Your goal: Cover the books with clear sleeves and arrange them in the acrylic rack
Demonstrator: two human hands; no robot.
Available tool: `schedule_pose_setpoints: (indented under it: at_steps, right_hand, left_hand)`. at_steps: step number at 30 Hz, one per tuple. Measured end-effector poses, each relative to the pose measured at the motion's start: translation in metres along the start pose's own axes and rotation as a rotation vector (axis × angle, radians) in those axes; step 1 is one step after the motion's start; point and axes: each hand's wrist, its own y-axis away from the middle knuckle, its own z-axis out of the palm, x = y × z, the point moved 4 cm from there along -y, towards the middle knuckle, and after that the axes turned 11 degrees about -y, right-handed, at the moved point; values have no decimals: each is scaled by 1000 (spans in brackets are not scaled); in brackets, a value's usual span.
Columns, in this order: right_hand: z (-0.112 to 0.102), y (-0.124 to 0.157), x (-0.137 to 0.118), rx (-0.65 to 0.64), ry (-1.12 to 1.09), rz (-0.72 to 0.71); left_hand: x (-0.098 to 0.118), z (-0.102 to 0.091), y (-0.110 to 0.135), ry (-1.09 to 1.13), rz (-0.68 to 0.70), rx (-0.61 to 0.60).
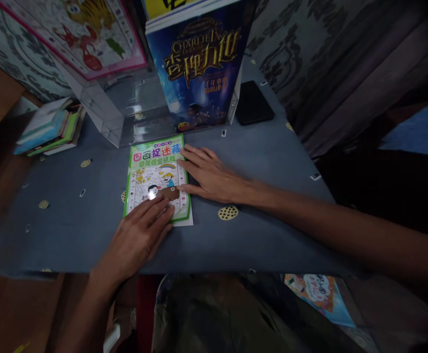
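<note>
On the table in front of me lies a green-bordered picture book (151, 171) with cartoon drawings and colourful Chinese lettering; white pages or another sheet stick out under its lower right edge. My left hand (140, 233) rests over the book's lower part, fingers stretched out and lying flat. My right hand (206, 174) touches the book's right edge, its fingers extended and thumb apart. Just beyond the book stands a clear plastic book stand (113, 130), holding upright a dark blue book (199, 73) with gold lettering and a pink-bordered picture book (92, 39).
A small stack of books (52, 127) lies at the table's left. A black flat device (254, 103) lies right of the stand. The blue-grey tablecloth (92, 235) has yellow dotted prints. Below the front edge, at right, is another colourful book (316, 294). Patterned curtains hang behind.
</note>
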Motion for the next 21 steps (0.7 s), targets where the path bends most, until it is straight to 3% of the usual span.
schedule_pose_setpoints:
  at_steps: [6,13,21]
  right_hand:
    - [8,17,-24,-90,-29,14]
    - [13,27,-31,-110,-15,2]
    - [7,24,-35,-173,45,24]
  left_hand:
    - [3,0,1,-4,-8,-14]
    - [-1,2,3,49,-37,8]
    - [-53,27,-14,-18,-266,-25]
